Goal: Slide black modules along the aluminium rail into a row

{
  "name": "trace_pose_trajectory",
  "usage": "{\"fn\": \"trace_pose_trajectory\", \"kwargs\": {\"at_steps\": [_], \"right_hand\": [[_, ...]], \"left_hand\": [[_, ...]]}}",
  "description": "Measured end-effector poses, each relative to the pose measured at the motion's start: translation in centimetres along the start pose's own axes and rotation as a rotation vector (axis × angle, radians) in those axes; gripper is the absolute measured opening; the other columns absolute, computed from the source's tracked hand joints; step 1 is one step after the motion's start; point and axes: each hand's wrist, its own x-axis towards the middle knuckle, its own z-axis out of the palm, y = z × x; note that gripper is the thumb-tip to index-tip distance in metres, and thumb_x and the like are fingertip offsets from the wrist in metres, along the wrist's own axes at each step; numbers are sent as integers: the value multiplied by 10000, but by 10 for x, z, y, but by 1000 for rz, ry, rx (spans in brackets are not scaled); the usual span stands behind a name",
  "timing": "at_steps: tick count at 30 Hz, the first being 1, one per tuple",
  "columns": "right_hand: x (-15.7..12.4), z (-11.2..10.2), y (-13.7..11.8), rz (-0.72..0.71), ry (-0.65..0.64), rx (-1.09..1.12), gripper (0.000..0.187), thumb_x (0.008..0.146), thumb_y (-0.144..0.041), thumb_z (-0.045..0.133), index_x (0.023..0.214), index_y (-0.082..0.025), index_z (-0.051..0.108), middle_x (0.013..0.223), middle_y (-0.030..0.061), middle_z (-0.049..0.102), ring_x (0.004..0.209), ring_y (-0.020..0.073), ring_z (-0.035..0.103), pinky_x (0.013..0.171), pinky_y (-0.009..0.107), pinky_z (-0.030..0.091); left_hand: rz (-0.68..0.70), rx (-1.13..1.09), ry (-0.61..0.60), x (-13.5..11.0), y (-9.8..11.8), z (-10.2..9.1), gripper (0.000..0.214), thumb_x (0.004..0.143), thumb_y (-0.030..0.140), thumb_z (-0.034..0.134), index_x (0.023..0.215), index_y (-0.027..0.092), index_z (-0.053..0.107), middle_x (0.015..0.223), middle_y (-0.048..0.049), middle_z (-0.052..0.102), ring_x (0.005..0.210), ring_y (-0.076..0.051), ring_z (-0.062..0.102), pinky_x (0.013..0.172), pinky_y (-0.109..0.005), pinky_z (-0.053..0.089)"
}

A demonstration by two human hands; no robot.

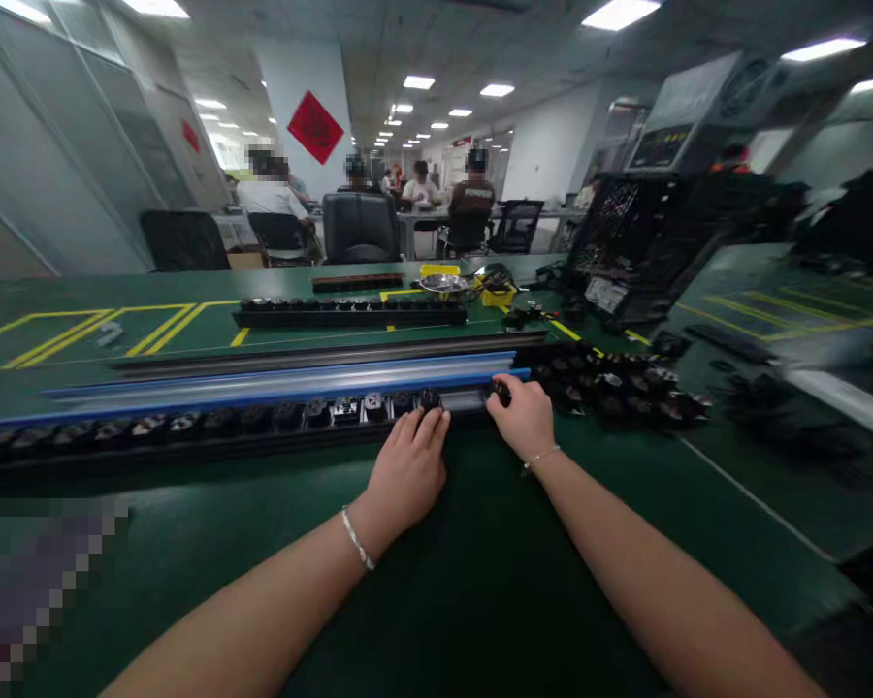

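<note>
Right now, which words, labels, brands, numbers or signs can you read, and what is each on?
"PUMP…" on the back of a dark shirt across the room; the last letters are blurred.
Red diamond sign on the pillar: dark marks, too blurred to read.
White label on the black case: too blurred to read.
Black parts in the near rail: no readable text.
</note>
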Motion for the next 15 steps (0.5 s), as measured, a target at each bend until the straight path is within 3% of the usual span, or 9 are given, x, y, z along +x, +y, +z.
{"fn": "trace_pose_trajectory", "kwargs": {"at_steps": [15], "right_hand": [[3, -2, 7, 65, 4, -13, 367, 795, -305, 474, 1087, -199, 669, 868, 86, 676, 918, 252, 556, 776, 341, 401]], "left_hand": [[-4, -11, 7, 1, 1, -2, 554, 863, 238, 409, 1400, 109, 379, 1398, -94, 463, 1278, -282, 386, 1104, -423, 306]]}}
